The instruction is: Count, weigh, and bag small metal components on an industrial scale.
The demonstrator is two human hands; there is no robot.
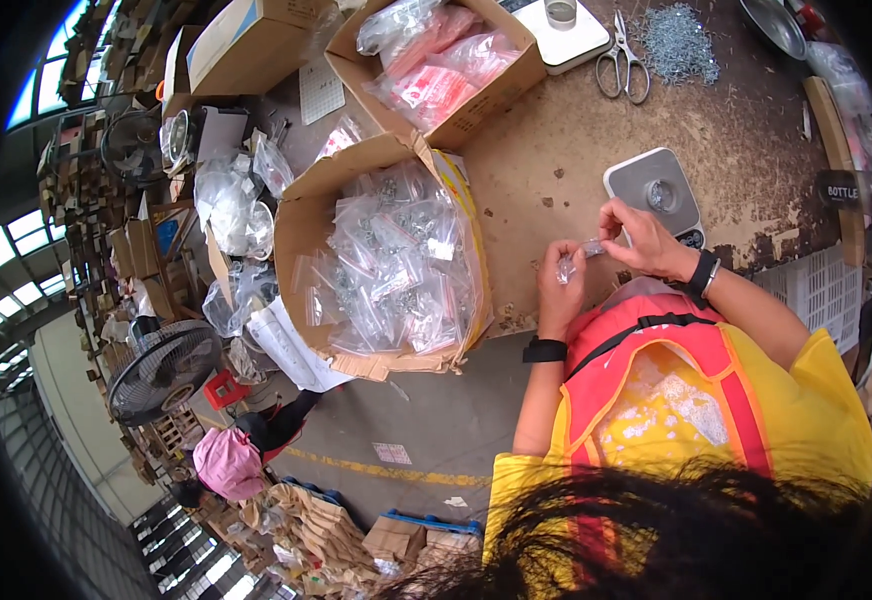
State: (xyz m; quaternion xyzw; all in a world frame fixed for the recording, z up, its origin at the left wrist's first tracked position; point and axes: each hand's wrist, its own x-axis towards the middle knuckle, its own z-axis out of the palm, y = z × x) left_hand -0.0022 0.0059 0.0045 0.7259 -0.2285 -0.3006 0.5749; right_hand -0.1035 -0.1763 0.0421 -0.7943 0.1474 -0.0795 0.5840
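Observation:
A small clear plastic bag (592,248) is stretched between my hands above the table's front edge. My left hand (561,290) is closed around one end of it, its fingers curled. My right hand (646,240) pinches the other end; whatever is inside the bag is too small to make out. Just beyond my right hand lies a small digital scale (678,172), bearing a little clear cup (660,195). To my left stands an open cardboard box (301,205), filled with clear zip bags (396,260) of small metal parts.
Farther back are scissors (623,65), a heap of small screws (681,42), a second scale (564,48) and a carton (501,88) of red-and-white plastic bags. A white plastic crate (821,295) stands to the right. At lower left are a fan (164,372) and a person in pink (228,463).

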